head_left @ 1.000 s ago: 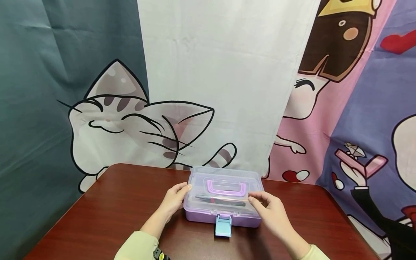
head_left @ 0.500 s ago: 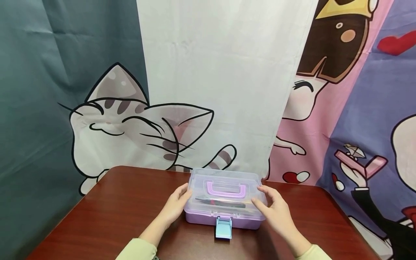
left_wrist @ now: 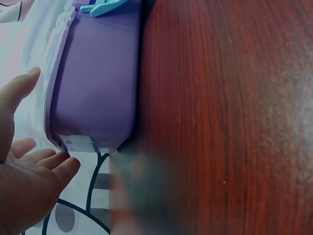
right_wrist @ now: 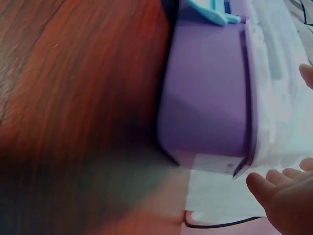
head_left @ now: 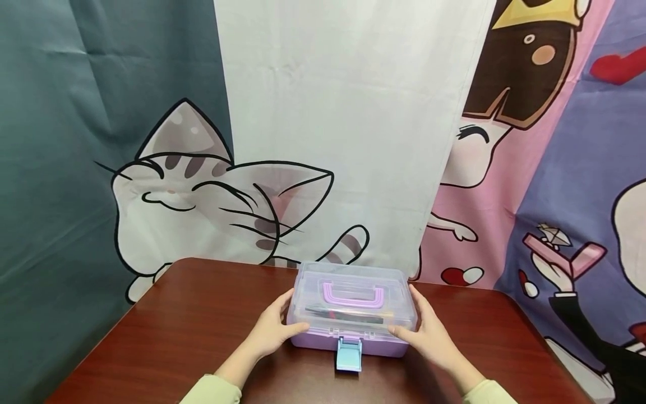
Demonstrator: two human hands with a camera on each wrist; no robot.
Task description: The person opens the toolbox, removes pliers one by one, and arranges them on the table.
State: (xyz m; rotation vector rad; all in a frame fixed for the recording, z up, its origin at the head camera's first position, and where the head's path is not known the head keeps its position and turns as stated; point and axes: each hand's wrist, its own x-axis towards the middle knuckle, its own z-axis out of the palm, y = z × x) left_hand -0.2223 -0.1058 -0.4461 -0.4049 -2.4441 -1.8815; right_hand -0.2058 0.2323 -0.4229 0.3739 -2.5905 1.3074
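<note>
A purple plastic storage box stands on the table with its clear lid down. The lid bears a lilac carry handle, and dark slim items show through it. At the front, a light-blue latch is flipped outward and down. My left hand grips the lid's left end, fingers along its side and thumb over the front corner. At the right end my right hand does likewise, its thumb over the front edge. Both wrist views show fingertips right at the lid's rim.
The dark red wooden table surrounds the box. Close behind it hangs a fabric backdrop printed with a cartoon cat and other figures.
My right hand has moved from above the lid's front out to its right end. The left thumb has come round onto the front corner. The box stands in place.
</note>
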